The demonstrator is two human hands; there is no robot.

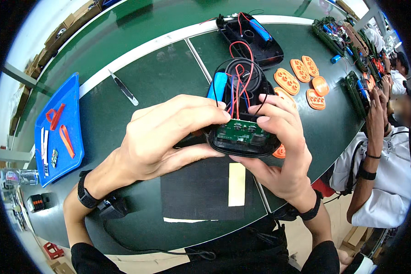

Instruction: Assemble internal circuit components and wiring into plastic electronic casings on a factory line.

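Between my two hands is a black plastic housing (242,150), tilted up off the green table. A green circuit board (239,131) sits at its near end, with red, blue and black wires running from it. My left hand (164,132) grips the housing's left side, fingertips at the board's upper left corner and thumb underneath. My right hand (283,146) grips the right side, fingertips by the board's right end and thumb below. A blue cylindrical battery (218,86) lies in the housing's left part, beside a round black part (246,73).
Another black housing (271,52) with a battery lies beyond. Orange oval pieces (287,81) are scattered at right. A blue tray (75,123) holds orange strips; a tweezers-like tool (123,88) lies nearby. A black mat (196,192) is in front. A co-worker's hand (375,107) works at right.
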